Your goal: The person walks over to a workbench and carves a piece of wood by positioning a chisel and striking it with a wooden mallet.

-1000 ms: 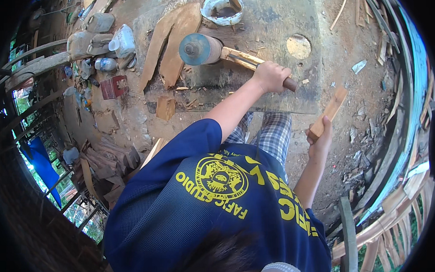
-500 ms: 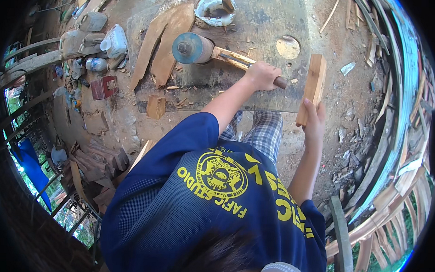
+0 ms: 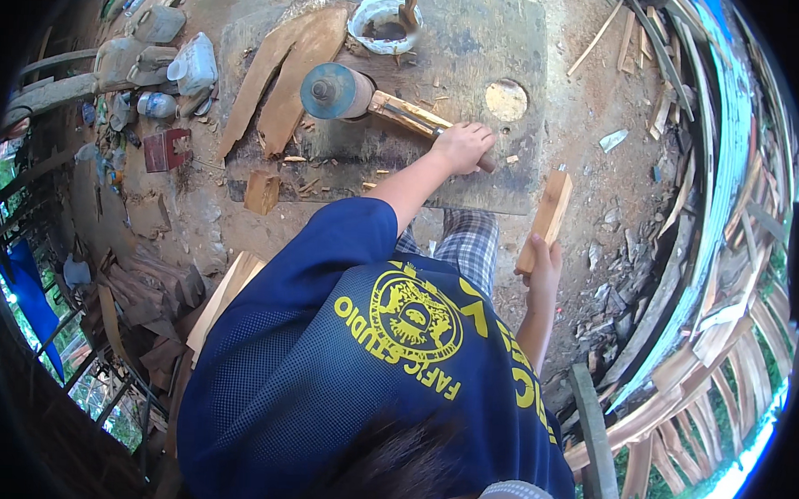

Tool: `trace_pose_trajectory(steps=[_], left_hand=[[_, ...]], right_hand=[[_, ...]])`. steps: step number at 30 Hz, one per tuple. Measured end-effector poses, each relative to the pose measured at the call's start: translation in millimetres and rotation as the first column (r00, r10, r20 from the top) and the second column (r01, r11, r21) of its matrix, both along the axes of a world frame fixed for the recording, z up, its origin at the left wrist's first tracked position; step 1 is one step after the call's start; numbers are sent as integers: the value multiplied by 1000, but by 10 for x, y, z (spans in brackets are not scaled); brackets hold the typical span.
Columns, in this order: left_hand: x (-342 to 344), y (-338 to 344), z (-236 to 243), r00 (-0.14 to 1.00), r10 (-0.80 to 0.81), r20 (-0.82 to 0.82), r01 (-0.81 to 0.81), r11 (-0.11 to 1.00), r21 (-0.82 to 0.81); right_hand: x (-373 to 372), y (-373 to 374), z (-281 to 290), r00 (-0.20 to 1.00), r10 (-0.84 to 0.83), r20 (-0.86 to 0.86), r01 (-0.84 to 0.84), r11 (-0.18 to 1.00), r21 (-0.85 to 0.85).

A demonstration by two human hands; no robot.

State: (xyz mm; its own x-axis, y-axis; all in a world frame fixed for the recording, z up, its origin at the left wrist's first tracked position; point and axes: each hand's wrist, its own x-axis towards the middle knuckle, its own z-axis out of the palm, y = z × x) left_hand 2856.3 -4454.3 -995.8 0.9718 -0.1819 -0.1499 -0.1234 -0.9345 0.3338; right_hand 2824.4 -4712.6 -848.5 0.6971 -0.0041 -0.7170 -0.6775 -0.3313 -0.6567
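Note:
My left hand [image 3: 465, 149] is closed round a chisel [image 3: 486, 164]; its brown handle end sticks out past my fingers. The thin dark blade lies along a narrow light wood piece [image 3: 401, 114]. That piece meets a cylinder [image 3: 337, 92] with a round blue-grey end and a dark knob at its centre. Off to the right of the board, my right hand [image 3: 543, 259] grips the near end of a rectangular wooden block [image 3: 549, 208], tilted with its far end up. A small shiny bit shows at that far end. The chisel tip cannot be made out clearly.
A worn work board [image 3: 477, 41] lies on the dirt floor, with a white tub [image 3: 385, 45] and brown planks [image 3: 310, 79] on it. Plastic jugs [image 3: 195, 64] and a red box [image 3: 166, 150] sit left. Wood scraps and a slatted fence [image 3: 676, 382] line the right.
My right hand and the wooden block have moved down, toward me. My left hand stays on the chisel. The whole view has shifted slightly.

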Motion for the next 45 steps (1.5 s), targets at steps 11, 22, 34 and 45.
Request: trace_pose_trajectory(steps=[11, 22, 34, 45], left_hand=[[-340, -271, 318, 994, -101, 48, 104, 993, -64], [-1209, -285, 118, 932, -361, 40, 342, 911, 230], [-1689, 589, 4017, 910, -415, -15, 222, 518, -826], [-4083, 869, 6628, 273, -926, 261, 962, 268, -54]], right_hand=[[70, -370, -843, 910, 394, 130, -310, 855, -416], [64, 234, -1260, 675, 707, 209, -416, 600, -683], [-102, -160, 3573, -50, 634, 772, -725, 508, -465], [-1187, -515, 3671, -175, 368, 913, -975, 65, -214]])
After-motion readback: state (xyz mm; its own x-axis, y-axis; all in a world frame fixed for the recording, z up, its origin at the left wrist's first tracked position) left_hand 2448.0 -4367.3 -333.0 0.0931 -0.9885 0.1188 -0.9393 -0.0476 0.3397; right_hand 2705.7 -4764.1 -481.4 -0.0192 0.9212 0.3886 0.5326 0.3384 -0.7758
